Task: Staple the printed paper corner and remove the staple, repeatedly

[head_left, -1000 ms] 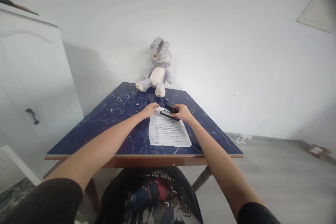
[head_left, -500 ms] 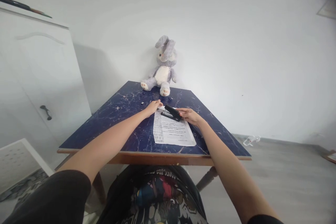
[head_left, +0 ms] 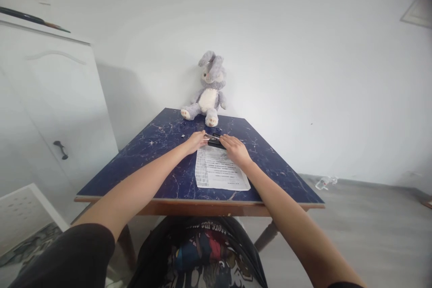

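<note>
A black stapler (head_left: 216, 144) lies over the top part of a printed sheet of paper (head_left: 221, 173) on the table. My right hand (head_left: 235, 149) reaches over the stapler's right end, its fingers closed on it from above. A thin metal strip shows at the stapler's upper side, between my hands. At the stapler's left end, my left hand (head_left: 195, 141) has its fingers pinched together by the paper's top left corner. What those fingers hold is too small to make out. The stapler's right part is hidden under my right hand.
The blue marbled table (head_left: 162, 153) has a wooden edge close to my body. A grey plush rabbit (head_left: 209, 94) sits at its back against the wall. A tiny pale object (head_left: 182, 136) lies left of my left hand. A white cabinet (head_left: 64, 99) stands at left.
My right hand has moved from holding the stapler's right end at the side to lying over its top. The stapler has turned to lie more level. My left hand has barely moved.
</note>
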Demonstrator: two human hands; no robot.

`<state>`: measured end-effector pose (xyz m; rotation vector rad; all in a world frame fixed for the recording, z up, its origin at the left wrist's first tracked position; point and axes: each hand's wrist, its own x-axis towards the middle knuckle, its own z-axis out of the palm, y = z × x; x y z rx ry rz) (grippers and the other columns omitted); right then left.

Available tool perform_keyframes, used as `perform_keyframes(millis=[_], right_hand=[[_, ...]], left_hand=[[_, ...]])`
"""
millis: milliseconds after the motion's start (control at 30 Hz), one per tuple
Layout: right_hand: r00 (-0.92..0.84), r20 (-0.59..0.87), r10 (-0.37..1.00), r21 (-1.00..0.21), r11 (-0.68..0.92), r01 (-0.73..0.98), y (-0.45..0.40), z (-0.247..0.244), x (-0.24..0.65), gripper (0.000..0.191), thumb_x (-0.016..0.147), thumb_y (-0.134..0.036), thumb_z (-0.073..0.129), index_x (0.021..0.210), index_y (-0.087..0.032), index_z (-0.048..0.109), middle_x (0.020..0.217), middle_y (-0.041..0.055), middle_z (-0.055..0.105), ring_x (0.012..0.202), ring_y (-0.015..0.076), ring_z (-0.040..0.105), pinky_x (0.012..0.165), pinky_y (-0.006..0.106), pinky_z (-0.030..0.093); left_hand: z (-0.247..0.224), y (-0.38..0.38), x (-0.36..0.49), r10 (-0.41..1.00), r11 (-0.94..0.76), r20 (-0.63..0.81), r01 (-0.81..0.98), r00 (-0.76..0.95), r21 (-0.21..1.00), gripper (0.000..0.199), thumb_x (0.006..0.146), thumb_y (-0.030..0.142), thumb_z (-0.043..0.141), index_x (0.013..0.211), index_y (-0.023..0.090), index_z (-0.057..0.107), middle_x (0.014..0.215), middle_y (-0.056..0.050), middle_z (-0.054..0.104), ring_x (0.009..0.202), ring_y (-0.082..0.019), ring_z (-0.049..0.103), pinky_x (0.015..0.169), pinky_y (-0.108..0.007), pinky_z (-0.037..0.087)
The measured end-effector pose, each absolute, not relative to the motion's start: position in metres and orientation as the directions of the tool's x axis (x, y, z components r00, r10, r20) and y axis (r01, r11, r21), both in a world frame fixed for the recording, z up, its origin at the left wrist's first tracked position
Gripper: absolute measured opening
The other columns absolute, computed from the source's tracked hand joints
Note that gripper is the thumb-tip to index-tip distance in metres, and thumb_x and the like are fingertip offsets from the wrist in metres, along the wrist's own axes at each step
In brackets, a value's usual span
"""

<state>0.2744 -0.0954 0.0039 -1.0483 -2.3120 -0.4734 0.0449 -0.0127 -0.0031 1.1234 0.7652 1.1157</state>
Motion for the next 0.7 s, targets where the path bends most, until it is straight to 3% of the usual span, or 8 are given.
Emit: perform_keyframes(millis=[167,467,700], right_hand=[[-0.631,0.579,0.516,0.23,0.639,0.734,-0.0948,0.0008,0.2651,0.052,0.093,0.003,0.046,0.138,-0.016,0.067,0.144,0.0153,0.064,0.142,0.0307,0.054,0.12,0.051,0.044],[-0.484,0.589,0.647,0.066,0.558,0.827,-0.0954,-0.0034,0.2665,0.066,0.079,0.005,0.051,0.138,-0.021,0.064,0.141,0.0106,0.067,0.133,0.0267,0.063,0.111,0.042,0.053],[-0.541,0.6,0.589,0.135,0.592,0.794,-0.096,-0.0016,0.2657,0.065,0.078,0.007,0.046,0.134,-0.018,0.068,0.136,0.0121,0.07,0.132,0.0263,0.063,0.114,0.042,0.049]], left_hand=[[-0.0044,-0.0165,0.0453,0.94,0.08,0.03,-0.307,0.34,0.948,0.018,0.086,0.023,0.078,0.078,0.011,0.067,0.075,-0.009,0.071,0.068,-0.015,0.068,0.073,-0.029,0.056],[-0.0049,-0.0164,0.0422,0.969,0.018,0.035,-0.214,0.243,0.977,0.023,0.077,0.026,0.088,0.084,0.011,0.073,0.074,-0.006,0.073,0.069,-0.017,0.069,0.078,-0.034,0.058],[0.0012,-0.0208,0.0418,0.971,0.099,-0.054,-0.187,0.232,0.977,0.012,0.075,0.014,0.085,0.078,0.012,0.073,0.072,-0.007,0.074,0.068,-0.017,0.07,0.077,-0.033,0.059]])
